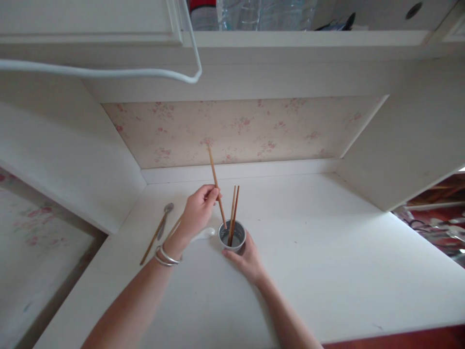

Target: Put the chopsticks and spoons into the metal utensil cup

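My left hand pinches a wooden chopstick partway along its length. The lower tip of that chopstick reaches into the mouth of a grey metal cup, while its upper end points at the back wall. Two chopsticks stand leaning inside the cup. My right hand wraps round the cup's near right side. On the counter left of my left hand lie a metal spoon and another chopstick. A white spoon and a further chopstick are partly hidden behind my left wrist.
The white counter ends at a low ledge below floral wallpaper. Side panels close it in left and right. Overhead, a shelf holds plastic bottles. A white cable juts in at upper left.
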Motion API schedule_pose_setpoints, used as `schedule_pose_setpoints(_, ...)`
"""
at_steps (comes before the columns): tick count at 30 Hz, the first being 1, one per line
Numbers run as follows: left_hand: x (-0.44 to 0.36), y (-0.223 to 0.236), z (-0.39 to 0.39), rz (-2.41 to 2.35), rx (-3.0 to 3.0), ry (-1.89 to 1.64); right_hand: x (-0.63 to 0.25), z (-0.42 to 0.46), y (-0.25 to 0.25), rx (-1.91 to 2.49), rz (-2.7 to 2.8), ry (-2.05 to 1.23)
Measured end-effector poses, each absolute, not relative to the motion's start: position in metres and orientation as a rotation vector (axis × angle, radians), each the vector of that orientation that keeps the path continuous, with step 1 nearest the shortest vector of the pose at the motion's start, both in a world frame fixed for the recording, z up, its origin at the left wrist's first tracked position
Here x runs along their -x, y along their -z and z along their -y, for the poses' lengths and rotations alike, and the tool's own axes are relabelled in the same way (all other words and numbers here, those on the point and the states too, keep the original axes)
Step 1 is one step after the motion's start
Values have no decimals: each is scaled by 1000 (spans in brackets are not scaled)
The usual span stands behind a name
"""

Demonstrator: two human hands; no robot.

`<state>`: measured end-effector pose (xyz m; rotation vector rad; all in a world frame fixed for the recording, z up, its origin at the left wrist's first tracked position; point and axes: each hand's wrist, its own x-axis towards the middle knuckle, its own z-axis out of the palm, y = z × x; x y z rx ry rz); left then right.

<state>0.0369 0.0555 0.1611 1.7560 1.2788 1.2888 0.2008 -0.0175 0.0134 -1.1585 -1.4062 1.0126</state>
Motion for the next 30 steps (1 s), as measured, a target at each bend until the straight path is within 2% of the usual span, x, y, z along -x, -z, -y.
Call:
schedule_pose_setpoints(5, -52, -122, -56, -1382, -1881, -1122, -203, 19, -10, 1144, 1477, -957)
schedule_pose_setpoints(13, -54, -81, -40, -1402, -1926, -1073, -203, 17, -9, 1162, 1517, -904)
schedule_pose_setpoints(22, -52, -72, -32, -1340, -1876, -1027, -202, 16, -6, 1166, 1543, -883)
schedule_pose_setpoints(30, -57, -85, -48, -1251, -1674, -999, -201, 17, -5, 1177, 1520, -904)
